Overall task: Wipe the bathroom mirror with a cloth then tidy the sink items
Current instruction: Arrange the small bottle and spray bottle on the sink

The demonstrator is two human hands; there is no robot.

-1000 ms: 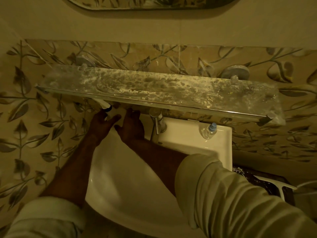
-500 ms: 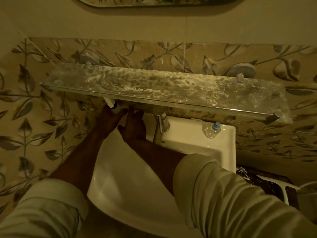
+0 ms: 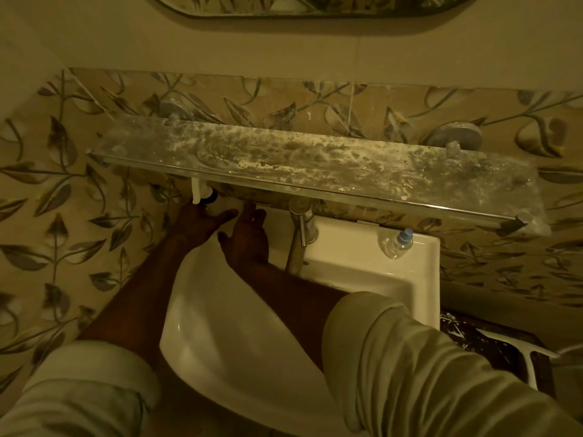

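The lower edge of the mirror (image 3: 315, 6) shows at the top. Below it hangs a stained glass shelf (image 3: 315, 159) over the white sink (image 3: 239, 348). Both hands reach to the sink's back left corner, under the shelf. My left hand (image 3: 197, 227) is wrapped around a white-topped bottle (image 3: 202, 193) with a dark collar; the bottle's body is hidden by the hand. My right hand (image 3: 249, 239) lies just right of it on the back rim, fingers spread, fingertips hidden under the shelf. No cloth is in sight.
A metal faucet (image 3: 299, 238) stands just right of my right hand. A small clear bottle with a blue cap (image 3: 398, 245) sits on the sink's back right corner. A white squeegee (image 3: 520, 353) lies on a dark surface at the right. Leaf-patterned tiles cover the wall.
Both hands stay at the back left corner with little movement. The view has shifted slightly, so more of the white-topped bottle shows below the shelf edge.
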